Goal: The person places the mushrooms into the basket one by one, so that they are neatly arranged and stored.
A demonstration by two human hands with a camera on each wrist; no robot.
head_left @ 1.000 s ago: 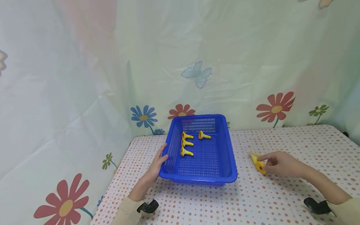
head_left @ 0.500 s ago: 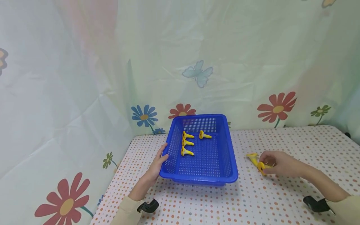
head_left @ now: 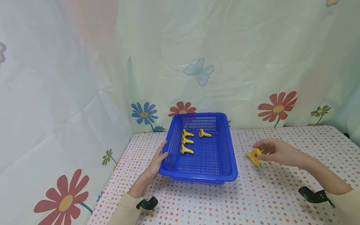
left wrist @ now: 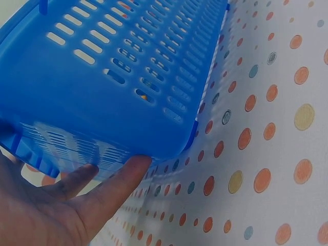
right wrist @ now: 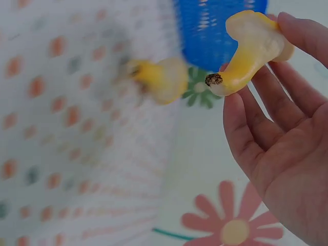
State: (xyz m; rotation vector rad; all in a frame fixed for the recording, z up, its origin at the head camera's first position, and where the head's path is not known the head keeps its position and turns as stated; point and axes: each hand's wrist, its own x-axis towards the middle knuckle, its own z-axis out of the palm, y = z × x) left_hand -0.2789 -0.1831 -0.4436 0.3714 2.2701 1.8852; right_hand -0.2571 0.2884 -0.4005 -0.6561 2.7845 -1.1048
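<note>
In the head view my right hand (head_left: 279,153) pinches a yellow chanterelle mushroom (head_left: 256,153) by its cap, just above the table. The right wrist view shows this mushroom (right wrist: 251,48) between thumb and fingers, its dark-tipped stem pointing away from the palm. A second mushroom (head_left: 254,161) lies on the cloth beneath that hand. My left hand (head_left: 154,162) touches the left side of a blue plastic basket (head_left: 198,178), fingers fairly straight. In the left wrist view, its fingertips rest against the basket's outer wall (left wrist: 92,102). Several yellow mushrooms (head_left: 187,149) lie inside, most lined up along the left.
A dotted cloth (head_left: 202,206) covers the table. Behind it hangs a curtain (head_left: 236,78) printed with flowers and butterflies, which also runs along the left side. Black wrist devices sit on both forearms.
My right hand has pinched one mushroom from the pair on the table and lifted it slightly up and away. The left hand stays against the basket.
</note>
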